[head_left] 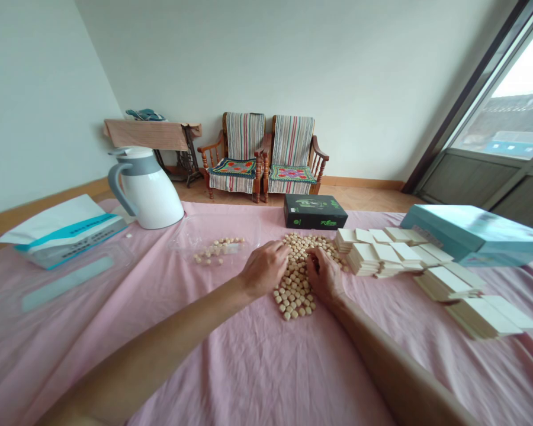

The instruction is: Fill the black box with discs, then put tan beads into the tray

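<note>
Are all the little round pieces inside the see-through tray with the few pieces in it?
No, a big pile of little round pieces lies on the pink cloth, between the left hand and right hand.

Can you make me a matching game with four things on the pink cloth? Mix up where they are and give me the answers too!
Things:
1. Jug
2. Big pile of little pieces
3. Black box
4. Blue box

Places:
A. On the right, beyond the pale stacks
B. Between the left hand and right hand
C. On the left, near the white and blue packet
D. In the middle, near the cloth's far edge

Pairs: 1-C, 2-B, 3-D, 4-A
</note>
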The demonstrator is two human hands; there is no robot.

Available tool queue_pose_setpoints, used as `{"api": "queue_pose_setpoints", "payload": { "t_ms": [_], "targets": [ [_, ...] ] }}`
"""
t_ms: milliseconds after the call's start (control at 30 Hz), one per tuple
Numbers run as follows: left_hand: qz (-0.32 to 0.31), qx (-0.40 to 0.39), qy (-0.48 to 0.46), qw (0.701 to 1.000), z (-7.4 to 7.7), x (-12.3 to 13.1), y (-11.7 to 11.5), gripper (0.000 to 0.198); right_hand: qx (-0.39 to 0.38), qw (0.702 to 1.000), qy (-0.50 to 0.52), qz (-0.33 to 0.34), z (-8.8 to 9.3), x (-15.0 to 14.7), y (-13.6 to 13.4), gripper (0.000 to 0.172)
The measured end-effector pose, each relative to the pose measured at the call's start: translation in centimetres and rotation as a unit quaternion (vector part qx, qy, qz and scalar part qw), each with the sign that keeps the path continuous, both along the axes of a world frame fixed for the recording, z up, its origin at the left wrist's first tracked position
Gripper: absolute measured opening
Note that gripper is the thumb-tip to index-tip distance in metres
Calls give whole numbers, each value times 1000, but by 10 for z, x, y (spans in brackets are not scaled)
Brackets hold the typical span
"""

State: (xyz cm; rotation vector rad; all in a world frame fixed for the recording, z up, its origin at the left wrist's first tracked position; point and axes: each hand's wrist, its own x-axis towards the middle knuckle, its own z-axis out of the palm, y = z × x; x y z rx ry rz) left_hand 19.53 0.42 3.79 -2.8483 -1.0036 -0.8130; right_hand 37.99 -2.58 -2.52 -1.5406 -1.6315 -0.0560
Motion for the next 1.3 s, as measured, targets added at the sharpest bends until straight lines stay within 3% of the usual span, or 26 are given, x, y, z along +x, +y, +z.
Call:
{"api": "queue_pose_setpoints", "payload": {
  "t_ms": [167,300,400,500,667,933,1033,1167,1300],
  "targets": [
    [65,99,-69,991,31,-41,11,15,-6,1000,-2,-4,-2,1,1,19],
    [106,136,-95,980,38,-60,18,16,-3,1000,-4,-4,-2,1,1,19],
    [27,99,-58,993,26,-53,8,16,-3,1000,-7,-6,-2,0,0,18],
    [-55,2,26,998,4,-32,-2,16,-1,1000,-4,-5,-1,0,0,18],
    [-23,-86,75,993,-26,-4,4,20,-4,1000,4,-2,1,0,-1,19],
    [8,-94,53,994,-35,-3,12,22,2,1000,6,6,3,-1,-2,19],
    [-6,-85,49,995,-28,-9,3,17,3,1000,4,6,2,0,-1,19],
    [-29,2,3,1000,1,-24,-5,10,0,1000,2,9,1,1,-1,18],
    [54,78,-59,994,31,-48,7,10,0,1000,1,7,1,1,0,17]
  ]
}}
